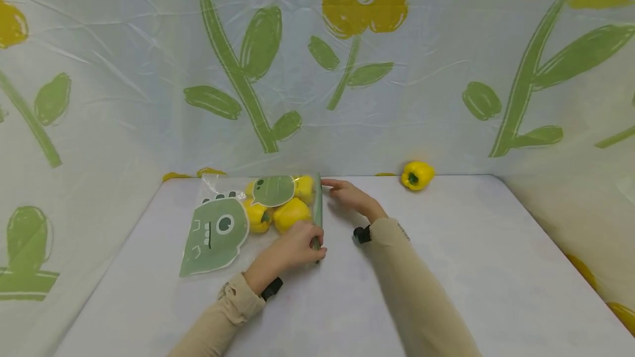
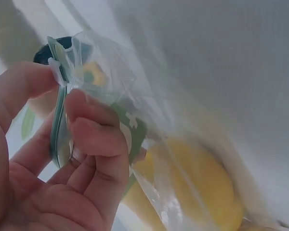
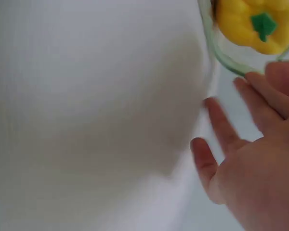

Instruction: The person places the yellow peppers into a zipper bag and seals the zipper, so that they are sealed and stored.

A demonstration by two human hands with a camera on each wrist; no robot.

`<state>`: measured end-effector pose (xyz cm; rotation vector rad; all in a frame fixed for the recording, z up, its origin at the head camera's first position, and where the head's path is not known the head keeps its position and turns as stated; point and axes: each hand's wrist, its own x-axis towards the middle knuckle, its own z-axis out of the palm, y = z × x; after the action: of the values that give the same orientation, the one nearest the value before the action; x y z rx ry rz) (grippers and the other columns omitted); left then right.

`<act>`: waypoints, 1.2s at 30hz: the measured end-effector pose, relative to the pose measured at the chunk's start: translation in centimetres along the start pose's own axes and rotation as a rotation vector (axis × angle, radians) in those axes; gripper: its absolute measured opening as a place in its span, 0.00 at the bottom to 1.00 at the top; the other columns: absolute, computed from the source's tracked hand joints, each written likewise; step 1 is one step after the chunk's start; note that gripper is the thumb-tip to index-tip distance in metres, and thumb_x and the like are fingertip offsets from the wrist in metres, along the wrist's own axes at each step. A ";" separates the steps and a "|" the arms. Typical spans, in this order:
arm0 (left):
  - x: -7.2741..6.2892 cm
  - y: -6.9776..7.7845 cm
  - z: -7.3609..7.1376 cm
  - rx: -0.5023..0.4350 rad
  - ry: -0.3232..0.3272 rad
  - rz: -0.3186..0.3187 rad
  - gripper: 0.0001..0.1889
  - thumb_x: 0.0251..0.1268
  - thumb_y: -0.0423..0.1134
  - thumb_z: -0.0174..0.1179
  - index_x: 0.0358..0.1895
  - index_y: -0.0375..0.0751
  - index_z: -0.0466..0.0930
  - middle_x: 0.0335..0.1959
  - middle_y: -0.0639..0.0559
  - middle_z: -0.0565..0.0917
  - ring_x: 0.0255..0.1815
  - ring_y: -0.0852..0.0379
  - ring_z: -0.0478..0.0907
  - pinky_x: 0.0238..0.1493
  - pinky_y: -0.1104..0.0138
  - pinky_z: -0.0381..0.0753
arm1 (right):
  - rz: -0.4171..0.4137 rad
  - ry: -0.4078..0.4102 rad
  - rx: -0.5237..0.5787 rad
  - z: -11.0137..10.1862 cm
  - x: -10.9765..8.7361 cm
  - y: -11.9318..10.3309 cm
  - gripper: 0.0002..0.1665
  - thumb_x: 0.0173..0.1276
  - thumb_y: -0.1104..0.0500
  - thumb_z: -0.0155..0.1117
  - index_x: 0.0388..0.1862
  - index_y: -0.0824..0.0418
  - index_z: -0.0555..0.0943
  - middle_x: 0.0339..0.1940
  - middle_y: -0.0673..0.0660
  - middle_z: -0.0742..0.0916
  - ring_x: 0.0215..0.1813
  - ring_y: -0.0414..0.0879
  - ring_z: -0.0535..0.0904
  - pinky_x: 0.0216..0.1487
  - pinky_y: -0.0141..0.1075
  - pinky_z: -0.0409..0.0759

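Observation:
A clear zip bag [image 1: 213, 241] printed with green cartoon monsters lies on the table, its green-edged opening to the right. Several yellow bell peppers [image 1: 291, 214] are inside it. My left hand [image 1: 300, 244] pinches the near part of the green zip edge [image 2: 59, 115]. A small white slider [image 2: 58, 72] shows at the thumb in the left wrist view. At the far end of that edge is my right hand [image 1: 353, 198], its fingers extended and loosely spread. In the right wrist view its fingertips lie close to the bag's rim [image 3: 226, 62]; contact is hard to tell.
One more yellow bell pepper [image 1: 417, 175] lies outside the bag, near the table's back edge at right. Behind and beside the white table [image 1: 446, 291] hangs a flower-printed cloth [image 1: 416, 87]. Both wrists carry black straps.

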<state>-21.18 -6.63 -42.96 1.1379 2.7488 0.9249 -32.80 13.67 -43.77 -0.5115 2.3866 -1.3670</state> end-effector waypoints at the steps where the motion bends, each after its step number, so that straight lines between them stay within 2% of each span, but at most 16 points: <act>1: 0.0 0.0 0.0 -0.001 -0.001 -0.008 0.07 0.54 0.34 0.68 0.24 0.42 0.79 0.17 0.59 0.73 0.19 0.65 0.67 0.24 0.72 0.70 | -0.019 -0.003 -0.078 -0.7 -0.4 -0.3 0.32 0.70 0.67 0.44 0.74 0.63 0.67 0.76 0.61 0.67 0.76 0.60 0.58 0.73 0.55 0.56; 4: 0.0 0.1 0.1 -0.004 -0.007 -0.033 0.07 0.55 0.35 0.68 0.24 0.42 0.79 0.17 0.59 0.73 0.19 0.65 0.67 0.24 0.72 0.70 | -0.096 0.049 -0.305 -3.6 -2.0 -1.0 0.32 0.67 0.68 0.45 0.71 0.68 0.69 0.74 0.67 0.68 0.74 0.65 0.60 0.71 0.59 0.58; 7: -0.1 0.2 0.1 0.001 -0.006 -0.059 0.08 0.55 0.36 0.68 0.24 0.42 0.79 0.19 0.59 0.73 0.21 0.64 0.67 0.25 0.72 0.71 | -0.172 0.194 -0.501 -7.6 -3.6 -1.0 0.29 0.63 0.71 0.46 0.65 0.72 0.73 0.69 0.71 0.72 0.72 0.67 0.62 0.69 0.63 0.55; 9: -0.1 0.2 0.2 0.002 0.000 -0.065 0.08 0.55 0.36 0.68 0.23 0.42 0.80 0.19 0.58 0.73 0.21 0.64 0.68 0.25 0.71 0.71 | -0.143 0.287 -0.606 -10.1 -4.7 -0.6 0.30 0.60 0.74 0.46 0.62 0.73 0.74 0.68 0.70 0.74 0.71 0.68 0.63 0.67 0.64 0.53; 11: -0.1 0.2 0.2 0.001 0.002 -0.069 0.08 0.55 0.36 0.69 0.23 0.41 0.80 0.19 0.58 0.73 0.21 0.64 0.68 0.25 0.71 0.71 | -0.073 0.336 -0.700 -12.3 -5.7 0.2 0.31 0.58 0.75 0.47 0.62 0.72 0.75 0.67 0.70 0.74 0.70 0.68 0.63 0.65 0.66 0.53; 14: -0.1 0.1 0.3 -0.004 -0.006 -0.068 0.08 0.55 0.36 0.69 0.23 0.41 0.80 0.18 0.58 0.73 0.20 0.64 0.68 0.24 0.72 0.71 | 0.035 0.309 -0.806 -14.2 -6.9 1.8 0.33 0.58 0.78 0.50 0.65 0.69 0.73 0.69 0.70 0.72 0.70 0.69 0.61 0.65 0.66 0.53; 16: -0.1 0.1 0.3 -0.008 -0.010 -0.066 0.08 0.55 0.36 0.69 0.23 0.41 0.80 0.18 0.58 0.73 0.20 0.65 0.67 0.24 0.72 0.71 | 0.063 0.270 -0.847 -14.7 -7.5 3.0 0.34 0.60 0.79 0.53 0.68 0.67 0.72 0.70 0.70 0.70 0.69 0.71 0.60 0.64 0.67 0.54; 19: -0.1 0.1 0.2 -0.022 -0.017 -0.066 0.07 0.55 0.35 0.69 0.24 0.41 0.80 0.18 0.58 0.74 0.19 0.65 0.67 0.24 0.72 0.71 | 0.047 0.246 -0.871 -14.8 -8.1 4.7 0.35 0.63 0.79 0.54 0.69 0.63 0.72 0.70 0.71 0.68 0.68 0.73 0.60 0.63 0.69 0.56; 25: -0.1 0.5 -0.1 -0.046 -0.031 -0.081 0.07 0.56 0.35 0.68 0.25 0.40 0.81 0.19 0.57 0.75 0.19 0.65 0.68 0.23 0.72 0.72 | -0.032 0.313 -0.897 -14.4 -8.6 6.9 0.33 0.63 0.79 0.58 0.66 0.60 0.75 0.68 0.71 0.68 0.65 0.74 0.61 0.58 0.70 0.60; 30: -0.1 0.6 -0.2 -0.048 -0.033 -0.088 0.07 0.56 0.35 0.69 0.25 0.40 0.81 0.20 0.57 0.76 0.19 0.65 0.69 0.23 0.72 0.72 | -0.048 0.333 -0.919 -14.2 -8.8 6.5 0.30 0.62 0.75 0.64 0.64 0.60 0.78 0.58 0.72 0.72 0.56 0.72 0.64 0.55 0.66 0.62; 33: -0.2 0.5 -0.2 -0.051 -0.036 -0.092 0.07 0.57 0.35 0.69 0.25 0.40 0.81 0.20 0.56 0.77 0.20 0.64 0.69 0.23 0.72 0.73 | -0.026 0.291 -0.885 -14.0 -9.0 5.6 0.32 0.59 0.67 0.71 0.64 0.62 0.77 0.50 0.71 0.74 0.49 0.68 0.68 0.51 0.60 0.65; 36: -0.2 0.4 -0.4 -0.060 -0.038 -0.096 0.07 0.57 0.35 0.69 0.25 0.40 0.81 0.20 0.56 0.77 0.19 0.64 0.69 0.23 0.72 0.73 | 0.028 0.215 -0.828 -13.4 -9.2 4.3 0.37 0.58 0.60 0.75 0.67 0.64 0.74 0.48 0.70 0.73 0.47 0.66 0.70 0.49 0.58 0.71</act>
<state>-20.87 -6.76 -42.49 0.9944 2.6993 0.9564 -31.56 30.03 -40.09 -0.5363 3.0693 -0.3665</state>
